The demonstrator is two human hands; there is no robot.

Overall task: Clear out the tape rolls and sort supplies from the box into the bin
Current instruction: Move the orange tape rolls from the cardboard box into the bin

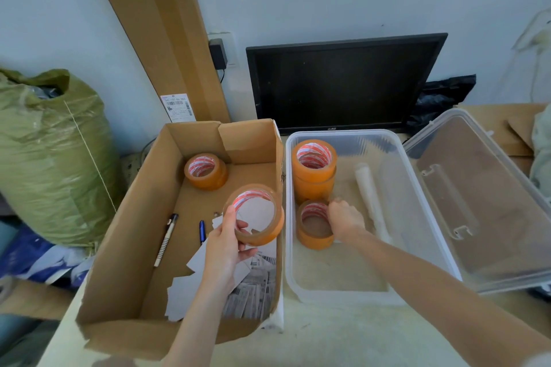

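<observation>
A: Head view: the left hand grips a tape roll by its rim, lifted above the box near its right wall, likely to carry it over to the bin.

B: And the right hand?

A: Inside the bin, its fingers on the rim of a short stack of rolls, probably seating the top one. Whether they pinch it or only touch it I cannot tell. A taller stack stands just behind, so the rolls are piled to save floor space.

B: What's left in the box?

A: One pair of rolls at the far end, two pens, and paper slips.

B: Any writing?

A: Red-and-white print inside the cores, and a barcode label on the cardboard leaning behind; neither is readable. The lid lies open to the right, so the way in is free.
</observation>
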